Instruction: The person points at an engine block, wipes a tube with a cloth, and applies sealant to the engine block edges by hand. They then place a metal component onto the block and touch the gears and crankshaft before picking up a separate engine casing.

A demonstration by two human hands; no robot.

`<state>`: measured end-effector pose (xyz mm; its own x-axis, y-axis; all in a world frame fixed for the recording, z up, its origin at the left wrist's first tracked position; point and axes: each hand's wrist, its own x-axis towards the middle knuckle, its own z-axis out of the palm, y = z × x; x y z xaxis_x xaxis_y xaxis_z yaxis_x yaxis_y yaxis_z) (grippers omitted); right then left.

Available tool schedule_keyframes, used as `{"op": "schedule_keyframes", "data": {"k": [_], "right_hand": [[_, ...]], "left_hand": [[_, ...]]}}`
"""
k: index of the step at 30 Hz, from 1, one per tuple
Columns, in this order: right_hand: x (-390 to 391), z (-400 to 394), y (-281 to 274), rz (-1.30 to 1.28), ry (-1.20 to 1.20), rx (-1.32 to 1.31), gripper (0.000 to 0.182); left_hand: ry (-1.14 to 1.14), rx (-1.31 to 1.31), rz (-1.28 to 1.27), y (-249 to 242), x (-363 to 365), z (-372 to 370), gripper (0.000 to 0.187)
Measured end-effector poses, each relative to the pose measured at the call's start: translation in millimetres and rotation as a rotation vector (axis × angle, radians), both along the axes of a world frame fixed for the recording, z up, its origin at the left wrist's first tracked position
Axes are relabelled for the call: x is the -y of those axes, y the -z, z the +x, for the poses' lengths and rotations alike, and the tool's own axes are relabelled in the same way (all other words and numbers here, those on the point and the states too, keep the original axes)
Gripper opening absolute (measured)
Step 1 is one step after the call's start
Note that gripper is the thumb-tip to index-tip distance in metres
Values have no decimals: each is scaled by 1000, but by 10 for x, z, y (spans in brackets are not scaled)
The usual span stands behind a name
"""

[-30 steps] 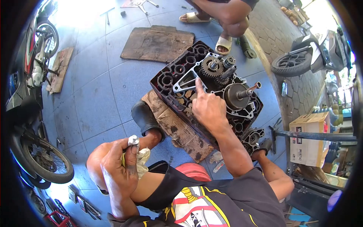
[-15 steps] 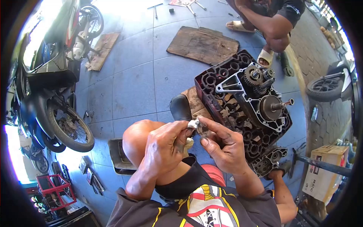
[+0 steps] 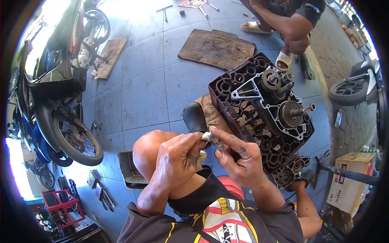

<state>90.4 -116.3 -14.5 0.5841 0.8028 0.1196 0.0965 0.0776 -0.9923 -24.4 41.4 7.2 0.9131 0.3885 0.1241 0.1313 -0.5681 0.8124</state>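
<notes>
both hands, left hand (image 3: 176, 160) and right hand (image 3: 239, 158), pinch a small metal part (image 3: 208, 137) between closed fingertips; step: inspecting it. next needs steady grip.

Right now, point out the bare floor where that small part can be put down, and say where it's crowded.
Bare tiles lie open between the motorcycle on one side and the cardboard sheet and black crate on the other. Crowded: the crate bears the engine case, and both hands, left hand and right hand, meet on the small metal part.
</notes>
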Motion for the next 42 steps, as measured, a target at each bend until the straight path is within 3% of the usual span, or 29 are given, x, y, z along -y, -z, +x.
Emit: {"op": "schedule_keyframes", "data": {"k": [6, 8, 10, 13, 15, 26, 30, 38, 42], "right_hand": [[114, 130, 91, 66, -53, -40, 48], [181, 253, 164, -140, 171, -150, 49], [161, 475, 470, -262, 460, -34, 50], [217, 777, 741, -397, 553, -3, 51], [192, 898, 749, -475, 562, -2, 53], [-102, 1143, 618, -835, 504, 160, 60], [-109, 1177, 742, -832, 517, 279, 60], [-204, 1247, 579, -1077, 386, 370, 60], [-139, 1271, 652, -1051, 416, 411, 60]], "left_hand": [[-116, -50, 42, -131, 34, 35, 10], [-99, -32, 164, -147, 3, 19, 10], [-117, -12, 162, -156, -1, 19, 10], [-161, 14, 194, -141, -15, 12, 10], [-179, -3, 290, -167, -32, -2, 10], [-153, -6, 154, -183, -100, -10, 10], [-134, -36, 191, -204, -131, -20, 11], [-139, -17, 192, -176, -128, -40, 10], [-145, -18, 154, -171, -104, -47, 10]]}}
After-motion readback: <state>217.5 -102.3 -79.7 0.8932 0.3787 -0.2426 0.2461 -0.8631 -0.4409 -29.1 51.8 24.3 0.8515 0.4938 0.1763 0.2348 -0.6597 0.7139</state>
